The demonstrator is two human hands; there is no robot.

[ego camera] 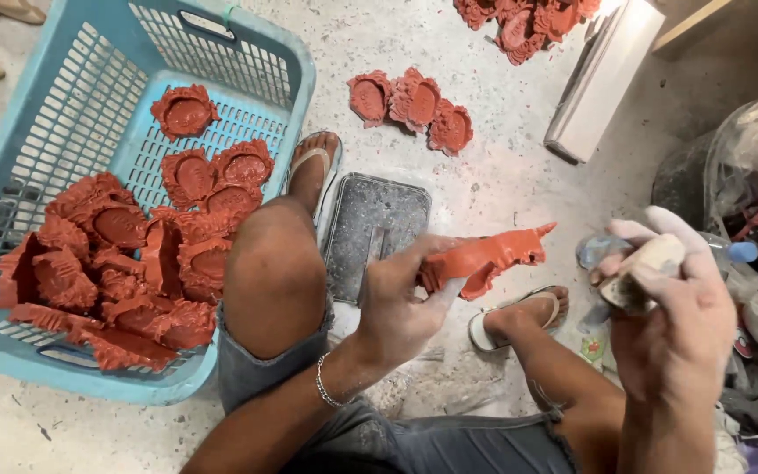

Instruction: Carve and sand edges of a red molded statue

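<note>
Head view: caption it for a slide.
Left hand holds a red moulded piece, right hand a pale block, beside a blue basket.

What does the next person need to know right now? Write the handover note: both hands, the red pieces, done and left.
Left hand: holds one red ornate moulded plaque edge-on above the knees.
Right hand: gripped around a small pale block-like tool, apart from the plaque; its exact kind cannot be told.
Blue plastic laundry basket, at the left: a heap of similar red plaques.
Speckled floor: three loose plaques ahead, another pile at the top edge.
Done or left: which pile is finished cannot be told.
</note>
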